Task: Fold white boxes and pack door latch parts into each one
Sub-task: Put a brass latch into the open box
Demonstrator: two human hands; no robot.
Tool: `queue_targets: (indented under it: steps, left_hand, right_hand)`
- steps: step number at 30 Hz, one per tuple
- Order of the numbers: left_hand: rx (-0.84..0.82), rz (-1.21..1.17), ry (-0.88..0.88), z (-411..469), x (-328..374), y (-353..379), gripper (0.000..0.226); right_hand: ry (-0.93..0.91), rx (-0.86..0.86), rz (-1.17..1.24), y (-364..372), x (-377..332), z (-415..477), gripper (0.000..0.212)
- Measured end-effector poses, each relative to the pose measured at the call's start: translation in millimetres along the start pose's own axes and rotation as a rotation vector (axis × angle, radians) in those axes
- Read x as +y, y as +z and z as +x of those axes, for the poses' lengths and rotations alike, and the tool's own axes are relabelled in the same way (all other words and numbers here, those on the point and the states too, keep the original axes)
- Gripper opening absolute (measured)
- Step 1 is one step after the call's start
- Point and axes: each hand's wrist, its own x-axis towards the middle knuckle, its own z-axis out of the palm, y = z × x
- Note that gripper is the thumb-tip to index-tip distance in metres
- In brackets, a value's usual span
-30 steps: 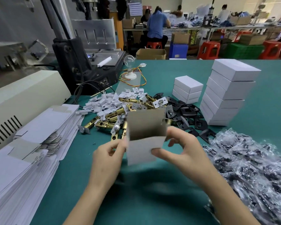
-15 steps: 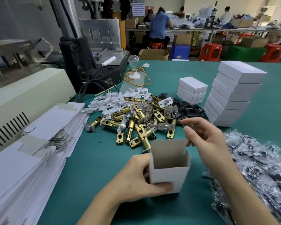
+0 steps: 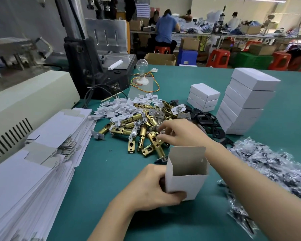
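An open white box [image 3: 184, 185] stands upright on the green table [image 3: 101, 180], its top flap raised. My left hand [image 3: 149, 188] grips the box low on its left side. Beyond the box, my right hand [image 3: 182, 134] lies on the pile of brass door latches [image 3: 129, 129], fingers curled, thumb and forefinger pinching a brass latch [image 3: 154, 139] that is still on the pile. Small white plastic pieces [image 3: 122, 106] lie behind the latches, and black plates [image 3: 205, 119] lie to their right.
A stack of flat box blanks [image 3: 42, 153] fills the left side, in front of a cream machine [image 3: 24, 101]. Closed white boxes stand in a tall stack [image 3: 245, 101] and a short one [image 3: 203, 96]. Bagged parts [image 3: 276, 167] are heaped at right. People work at benches behind.
The box went from being folded in both hands to standing on the table in my left hand. My right hand let go and reached forward onto the latch pile.
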Motion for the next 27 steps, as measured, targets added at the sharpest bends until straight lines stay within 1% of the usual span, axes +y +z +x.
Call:
queue_targets:
  steps: [2, 5, 7, 8, 11, 14, 18, 21, 23, 25, 27]
  left_hand:
    - [-0.001, -0.014, -0.012, -0.1, -1.9, -0.7, 0.012]
    - [0.015, -0.025, -0.030, -1.8, -3.8, -0.4, 0.013]
    - [0.021, -0.024, -0.033, -2.8, -4.9, 0.4, 0.014]
    - [0.027, -0.024, -0.033, -2.8, -5.5, 0.5, 0.015]
    - [0.061, -0.025, -0.037, -1.9, -7.3, -0.7, 0.016]
    - [0.093, -0.040, -0.049, -1.2, -8.3, -1.4, 0.020]
    - [0.109, -0.054, -0.075, 1.6, -8.9, -0.1, 0.025]
    - [0.149, -0.071, -0.104, 2.0, -9.2, -2.9, 0.034]
    - [0.179, -0.088, -0.103, 1.6, -9.8, -5.4, 0.037]
    - [0.216, -0.096, -0.106, 2.2, -10.7, -7.5, 0.040]
    - [0.248, -0.078, -0.117, 3.2, -12.3, -8.7, 0.043]
  right_hand:
    - [0.022, 0.005, -0.077, 3.4, -4.3, 12.5, 0.041]
    - [0.038, -0.047, -0.215, 11.9, -12.3, 27.5, 0.061]
    - [0.044, -0.089, -0.263, 17.4, -16.5, 32.8, 0.064]
    - [0.062, -0.101, -0.226, 18.1, -17.6, 34.1, 0.060]
    - [0.108, -0.115, -0.003, 10.3, -14.6, 32.6, 0.050]
    - [0.111, -0.070, 0.170, -9.2, -8.7, 18.7, 0.041]
    - [0.047, 0.086, 0.274, -40.6, -9.4, -7.6, 0.044]
    - [-0.002, 0.271, 0.323, -75.3, -12.5, -25.7, 0.042]
    - [-0.013, 0.346, 0.483, -103.2, -13.3, -37.9, 0.043]
    - [-0.040, 0.327, 0.667, -127.7, -14.1, -51.7, 0.041]
    - [-0.073, 0.242, 0.734, -138.3, -14.4, -63.3, 0.039]
